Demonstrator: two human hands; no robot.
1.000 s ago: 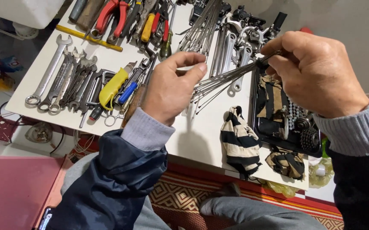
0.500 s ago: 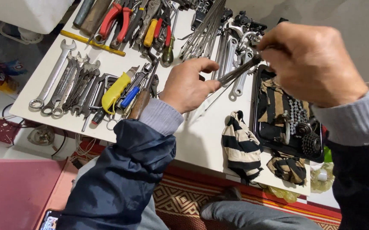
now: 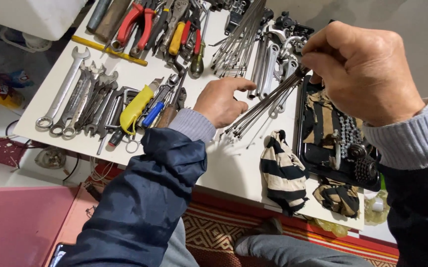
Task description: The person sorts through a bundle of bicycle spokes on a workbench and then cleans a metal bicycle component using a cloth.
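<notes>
White table (image 3: pixel 234 168) below; right hand (image 3: pixel 364 69) fingers pinched around spoke bundle (image 3: pixel 263 106), left hand (image 3: pixel 221 101) loosely open beside it.

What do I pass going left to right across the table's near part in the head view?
Row of wrenches → yellow-handled tool → left hand → bundle of thin metal rods held by the right hand → striped rag → black tray with chain and sprockets.
</notes>
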